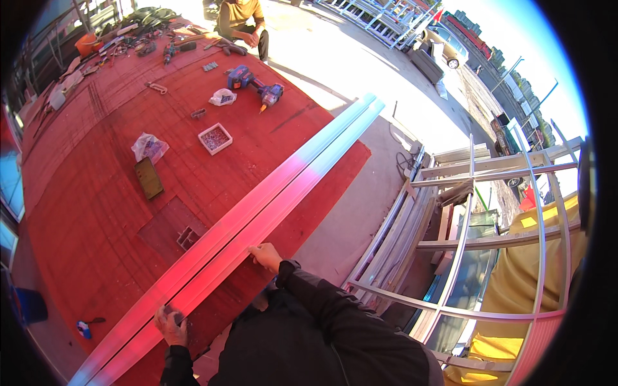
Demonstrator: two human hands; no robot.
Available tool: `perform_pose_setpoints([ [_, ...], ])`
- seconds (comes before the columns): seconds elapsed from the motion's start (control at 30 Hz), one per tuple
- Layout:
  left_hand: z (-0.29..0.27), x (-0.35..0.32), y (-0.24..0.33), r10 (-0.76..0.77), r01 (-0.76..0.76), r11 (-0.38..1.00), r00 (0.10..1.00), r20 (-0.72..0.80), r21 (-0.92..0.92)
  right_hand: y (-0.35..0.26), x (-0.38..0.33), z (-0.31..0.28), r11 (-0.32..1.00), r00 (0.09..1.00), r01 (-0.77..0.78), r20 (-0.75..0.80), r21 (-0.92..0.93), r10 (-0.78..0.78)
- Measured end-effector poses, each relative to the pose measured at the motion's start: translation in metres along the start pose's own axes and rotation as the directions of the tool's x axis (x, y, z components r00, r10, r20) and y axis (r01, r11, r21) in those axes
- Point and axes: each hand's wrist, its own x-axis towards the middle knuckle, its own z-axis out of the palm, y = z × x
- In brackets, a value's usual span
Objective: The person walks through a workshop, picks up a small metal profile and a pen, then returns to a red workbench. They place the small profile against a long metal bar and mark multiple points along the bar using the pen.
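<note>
Silvery rail (257, 206), red table (96, 193)
</note>
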Motion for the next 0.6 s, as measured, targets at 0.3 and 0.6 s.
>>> perform_pose_setpoints([
  [0.3,0.0005,0.0033,-0.0054,0.004,-0.005,1.0,0.999,0.052,0.022,-0.0023,0.0018,-0.0011,1.0,1.0,-0.01,0.012,0.014,0.01],
  [0.6,0.0014,0.0029,-0.0086,-0.013,0.011,1.0,0.997,0.078,0.028,0.0018,0.0076,-0.0016,1.0,0.999,-0.007,0.041,0.015,0.006],
])
